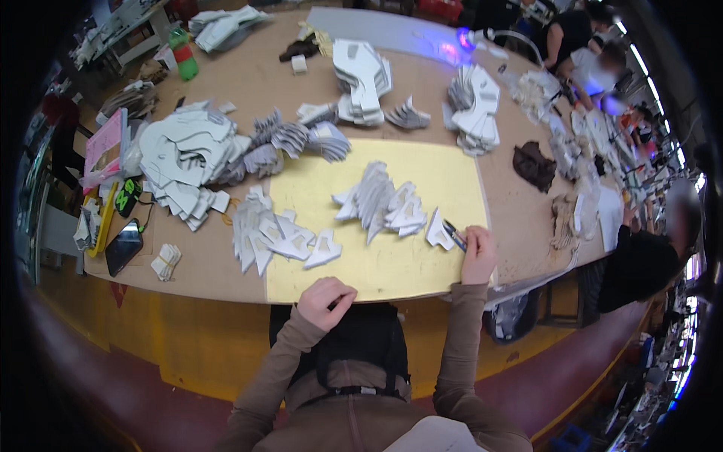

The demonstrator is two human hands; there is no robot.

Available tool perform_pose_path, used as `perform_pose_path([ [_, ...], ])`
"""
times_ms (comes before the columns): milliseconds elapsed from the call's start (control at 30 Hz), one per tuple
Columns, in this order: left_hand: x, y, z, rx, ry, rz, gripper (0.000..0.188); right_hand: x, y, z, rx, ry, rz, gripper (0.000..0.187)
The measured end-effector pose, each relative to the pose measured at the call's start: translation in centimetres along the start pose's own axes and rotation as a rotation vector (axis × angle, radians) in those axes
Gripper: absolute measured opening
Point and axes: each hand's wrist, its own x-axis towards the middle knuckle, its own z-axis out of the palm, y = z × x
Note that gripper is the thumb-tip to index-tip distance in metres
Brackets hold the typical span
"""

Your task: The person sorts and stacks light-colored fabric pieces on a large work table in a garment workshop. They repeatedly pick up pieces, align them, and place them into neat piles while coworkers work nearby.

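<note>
My right hand [477,255] grips a slim dark tool [454,233], its kind too small to make out. The tool's tip is at a small pale cut piece [437,230] lying on a yellow sheet [392,282]. At the near table edge, my left hand [325,303] is curled closed, with nothing visible in it. A fanned stack of pale pieces [373,197] sits mid-sheet. Left of it, more loose pieces [260,230] spread over the sheet's left edge, and a single piece [324,249] lies closest to my left hand.
Large piles of cut panels [188,147] stand at the left, with other stacks [363,71] farther back. A phone [125,247], a banded bundle [166,263] and a green bottle [183,56] are at left. Brown cloth [534,166] lies right; several people work beyond.
</note>
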Motion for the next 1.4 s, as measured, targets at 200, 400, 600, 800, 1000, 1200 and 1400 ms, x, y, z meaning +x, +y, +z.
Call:
perform_pose_path([
  [200,1.6,0.8,0.5,0.061,-0.089,-0.005,0.006,-0.3,-1.0,-0.3,0.047,-0.101,0.083,0.019],
  [400,2.6,0.9,-0.8,0.208,-0.014,0.081,0.009,-0.2,-1.6,-0.1,0.085,-0.104,0.359,0.027],
  [600,2.1,0.7,-3.3,0.244,0.034,-0.021,0.011,-1.3,-4.4,0.1,-0.015,-0.098,0.162,0.035],
  [800,2.1,1.7,-3.0,0.080,-0.031,-0.056,0.011,-0.3,-7.8,1.7,0.055,-0.343,0.303,0.023],
  [1000,3.1,3.2,-0.1,-0.511,0.053,-0.320,0.017,-4.1,-13.2,0.6,0.815,-0.596,0.592,0.051],
  [1200,2.8,2.2,-0.6,-0.888,-0.010,-0.551,0.017,-4.7,-15.8,0.9,0.500,-0.537,0.157,0.047],
  [1400,2.3,2.4,-0.3,-0.790,0.164,-0.570,0.017,-5.1,-16.7,2.3,0.349,-0.542,-0.167,0.021],
])
